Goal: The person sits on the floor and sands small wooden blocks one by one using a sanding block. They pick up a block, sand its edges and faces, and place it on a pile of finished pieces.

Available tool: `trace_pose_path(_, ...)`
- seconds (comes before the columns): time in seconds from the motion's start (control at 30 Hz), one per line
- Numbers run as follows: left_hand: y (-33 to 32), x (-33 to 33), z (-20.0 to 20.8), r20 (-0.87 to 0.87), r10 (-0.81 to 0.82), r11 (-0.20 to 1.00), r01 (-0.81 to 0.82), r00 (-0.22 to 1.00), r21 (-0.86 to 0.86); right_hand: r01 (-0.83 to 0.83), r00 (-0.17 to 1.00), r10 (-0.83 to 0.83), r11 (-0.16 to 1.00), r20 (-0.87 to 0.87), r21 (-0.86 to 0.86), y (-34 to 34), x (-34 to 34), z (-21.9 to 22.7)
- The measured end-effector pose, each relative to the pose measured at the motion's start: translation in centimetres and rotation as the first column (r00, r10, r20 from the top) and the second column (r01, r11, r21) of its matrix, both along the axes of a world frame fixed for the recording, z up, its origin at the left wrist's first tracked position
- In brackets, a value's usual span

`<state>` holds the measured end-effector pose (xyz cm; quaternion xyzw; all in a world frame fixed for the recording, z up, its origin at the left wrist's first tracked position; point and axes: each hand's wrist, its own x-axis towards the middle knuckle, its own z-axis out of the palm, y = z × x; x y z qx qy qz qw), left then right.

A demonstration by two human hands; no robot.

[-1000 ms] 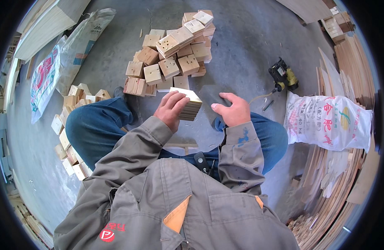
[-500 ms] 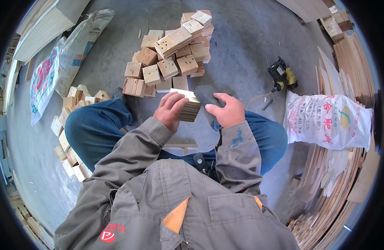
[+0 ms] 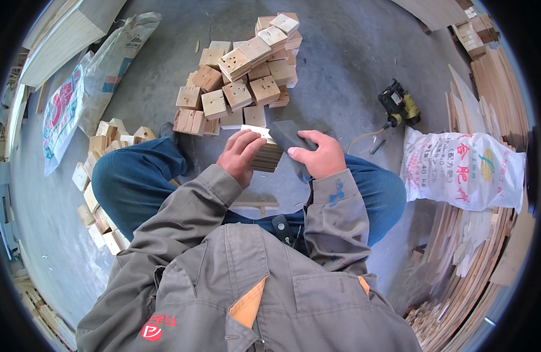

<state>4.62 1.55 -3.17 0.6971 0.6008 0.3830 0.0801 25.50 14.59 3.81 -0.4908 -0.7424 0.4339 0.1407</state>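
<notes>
The head camera gives me both hands working ahead of the grey jacket (image 3: 241,246). The left fingers (image 3: 242,141) are closed on a layered wooden block (image 3: 264,157), bent over its top from the left, with the thumb out of my sight. I judge that this grip steadies the block while leaving its right edge bare. Just to the right, the right fingers (image 3: 313,137) are parted only enough to span a dark grey slab (image 3: 288,136): thumb on the near side, index finger on the far side, the others hidden from me. They hold it by its near right end, presumably to keep its long face free. Its other end reaches the block's upper right corner; I cannot tell if the two touch.

Out to the left of the left fingers, past the blue trousers (image 3: 135,176), I see loose pale blocks (image 3: 81,176). Right of the right fingers lie a black-and-yellow tool (image 3: 399,105) on a thin hose and, well apart, a white printed sack (image 3: 435,170). Beyond the left fingers, a heap of wooden blocks (image 3: 238,94) sits on the floor (image 3: 335,64), seemingly set there for easy reach.
</notes>
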Motion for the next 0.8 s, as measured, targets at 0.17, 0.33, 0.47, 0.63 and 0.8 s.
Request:
trace_pose_path(0.17,0.0,0.0,0.3,0.018,0.059,0.997,-0.06,0.998,0.043,0.124,0.992,-0.122,0.99,-0.025,0.073,0.5,0.2,-0.2)
trace_pose_path(0.33,0.1,-0.3,1.5,0.058,0.09,0.986,-0.097,0.994,0.134,0.238,0.965,-0.218,0.961,-0.146,0.138,0.6,-0.1,-0.4)
trace_pose_path(0.47,-0.2,-0.6,2.5,0.1,0.142,0.963,-0.161,0.985,0.218,0.339,0.905,-0.295,0.935,-0.307,0.101,0.8,-0.5,-1.0)
trace_pose_path(0.63,-1.4,-1.4,4.0,0.455,0.273,0.947,-0.319,0.848,0.028,0.351,0.842,-0.327,0.936,-0.429,-0.025,0.7,-1.0,-0.6)
trace_pose_path(0.8,-3.7,-6.9,9.6,0.781,0.36,0.873,-0.479,0.511,-0.089,0.347,0.84,-0.316,0.938,-0.441,-0.013,0.2,-1.5,0.5)
